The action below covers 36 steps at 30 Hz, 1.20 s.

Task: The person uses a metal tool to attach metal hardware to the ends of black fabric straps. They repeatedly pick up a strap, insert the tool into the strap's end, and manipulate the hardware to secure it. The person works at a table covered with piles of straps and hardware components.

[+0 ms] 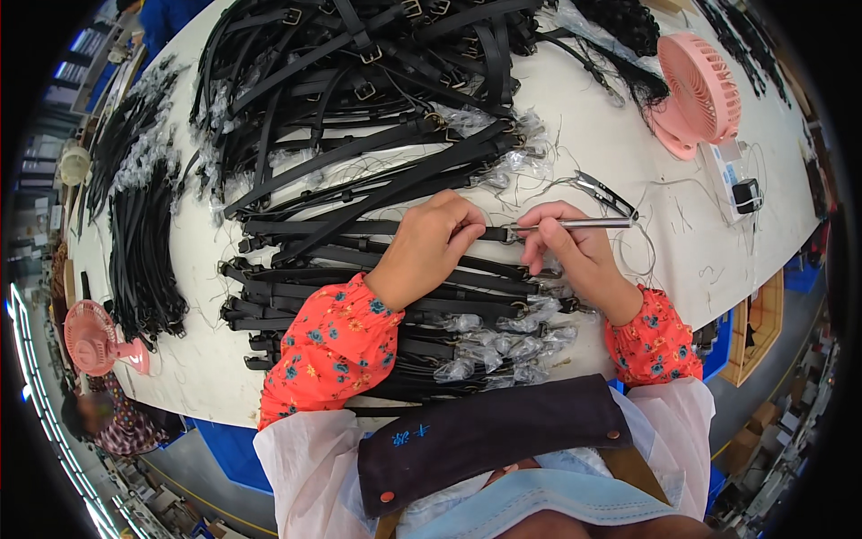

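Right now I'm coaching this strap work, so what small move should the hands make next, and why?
Probably ease the tip of the thin metal tool a little further left into the ring at the strap end. The right hand holds the tool level with its tip at that ring, and the left hand pins the strap beside it.

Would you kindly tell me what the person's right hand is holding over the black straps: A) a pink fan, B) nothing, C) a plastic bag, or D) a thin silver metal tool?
D: the right hand grips a thin silver metal tool whose tip meets the black strap pinned by the left hand.
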Each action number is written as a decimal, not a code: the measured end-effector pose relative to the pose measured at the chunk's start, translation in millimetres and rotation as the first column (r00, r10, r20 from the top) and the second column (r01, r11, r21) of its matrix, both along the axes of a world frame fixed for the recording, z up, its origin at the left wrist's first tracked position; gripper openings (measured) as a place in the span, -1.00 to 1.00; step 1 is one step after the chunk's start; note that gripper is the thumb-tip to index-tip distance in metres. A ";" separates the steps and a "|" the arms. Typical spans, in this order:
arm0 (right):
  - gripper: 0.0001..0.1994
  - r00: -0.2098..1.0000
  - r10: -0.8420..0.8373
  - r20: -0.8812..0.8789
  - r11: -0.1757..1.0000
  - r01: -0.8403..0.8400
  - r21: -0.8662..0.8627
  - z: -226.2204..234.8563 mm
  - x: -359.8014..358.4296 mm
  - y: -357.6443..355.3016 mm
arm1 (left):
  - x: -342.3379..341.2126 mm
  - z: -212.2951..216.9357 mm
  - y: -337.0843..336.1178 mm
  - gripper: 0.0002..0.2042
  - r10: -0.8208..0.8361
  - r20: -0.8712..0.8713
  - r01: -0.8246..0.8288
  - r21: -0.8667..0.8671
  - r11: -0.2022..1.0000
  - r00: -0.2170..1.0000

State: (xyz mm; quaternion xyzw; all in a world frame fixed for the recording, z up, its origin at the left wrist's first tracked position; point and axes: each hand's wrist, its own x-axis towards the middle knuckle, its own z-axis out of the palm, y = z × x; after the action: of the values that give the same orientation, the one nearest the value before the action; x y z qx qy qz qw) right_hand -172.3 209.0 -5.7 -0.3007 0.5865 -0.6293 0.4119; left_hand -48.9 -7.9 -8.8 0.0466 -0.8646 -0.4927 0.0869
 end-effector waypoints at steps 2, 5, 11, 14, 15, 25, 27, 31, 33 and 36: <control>-0.69 1.000 -0.007 -0.008 0.999 0.008 0.037 0.7 0.5 -2.6 | 0.8 7.0 1.3 -0.89 0.017 0.037 -0.019 0.034 0.999 0.999; -0.70 1.000 -0.009 -0.011 0.998 0.010 0.066 2.3 2.2 -5.6 | 1.5 6.2 1.9 -0.91 -0.001 0.001 0.001 -0.007 1.000 1.000; -0.70 1.000 0.004 -0.008 0.994 -0.003 0.106 0.6 2.8 -6.0 | 1.6 -4.1 -0.3 -0.93 -0.015 -0.038 0.015 -0.003 1.000 0.999; -0.70 1.000 0.009 -0.017 0.995 -0.007 0.104 -1.1 2.3 -6.0 | 4.5 2.1 -2.7 -0.94 -0.036 0.034 0.034 0.062 0.997 0.999; -0.70 1.000 0.012 -0.022 0.995 -0.010 0.104 -1.6 2.1 -5.9 | 4.8 3.8 -3.1 -0.94 -0.045 0.053 0.042 0.070 0.997 0.998; -0.70 0.999 0.029 -0.028 0.993 -0.026 0.112 0.6 1.9 -7.3 | 6.8 5.6 -2.7 -0.94 -0.068 0.074 0.061 0.101 0.993 0.995; -0.69 0.999 0.025 -0.031 0.994 -0.022 0.103 0.7 2.2 -6.6 | 8.2 2.8 -7.6 -0.92 -0.130 0.068 0.126 0.066 0.990 0.989; -0.69 0.999 0.015 -0.034 0.998 -0.013 0.063 -1.2 1.1 -4.7 | 10.3 8.6 -11.6 -0.85 -0.099 0.109 0.096 0.031 0.995 0.989; -0.69 1.000 0.007 -0.016 0.998 -0.006 0.059 -1.7 0.5 -4.2 | 11.1 9.7 -3.4 -0.82 -0.050 0.070 0.048 0.025 0.999 0.996; -0.69 1.000 -0.007 -0.019 0.999 0.008 0.048 -0.4 1.2 -4.6 | 11.6 1.6 4.0 -0.80 -0.049 -0.058 0.036 -0.213 0.976 0.997</control>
State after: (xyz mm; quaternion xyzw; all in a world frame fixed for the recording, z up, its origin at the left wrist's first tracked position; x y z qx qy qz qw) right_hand -171.1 204.5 -6.0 -0.2944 0.6063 -0.6139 0.4109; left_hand -37.3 -3.9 -7.1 0.0029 -0.9099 -0.4006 0.1082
